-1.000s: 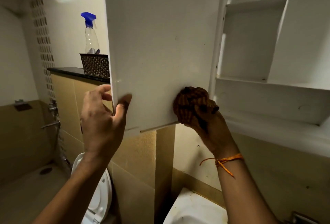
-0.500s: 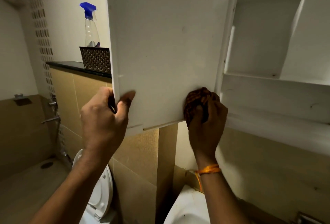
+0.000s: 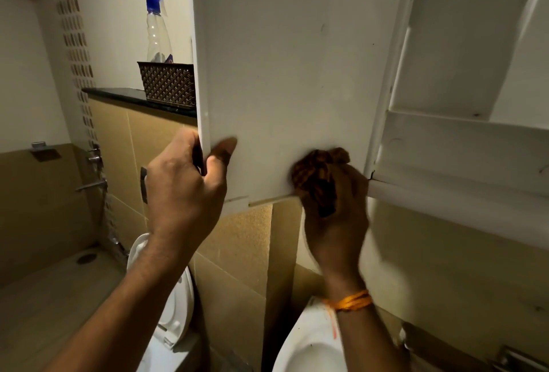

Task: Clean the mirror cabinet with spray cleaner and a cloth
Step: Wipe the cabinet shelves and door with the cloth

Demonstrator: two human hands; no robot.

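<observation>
The white cabinet door (image 3: 291, 68) stands swung open, its plain inner face toward me. My left hand (image 3: 184, 190) grips the door's free edge near the bottom, thumb on the inner face and fingers curled behind. My right hand (image 3: 335, 217) holds a bunched brown-orange cloth (image 3: 315, 175) against the door's lower right corner, close to the hinge side. The open cabinet (image 3: 463, 146) shows white shelves to the right. A clear spray bottle (image 3: 157, 30) with a blue trigger stands in a basket at the back left.
A dark woven basket (image 3: 167, 83) sits on a black ledge (image 3: 118, 94). Below are a white toilet (image 3: 175, 312) at the left and a white washbasin (image 3: 309, 345) under my right arm. Wall taps (image 3: 93, 169) are at the far left.
My right hand has slid the cloth from the door's lower middle toward the hinge corner and turned so its back faces me. The left hand keeps its grip on the door edge.
</observation>
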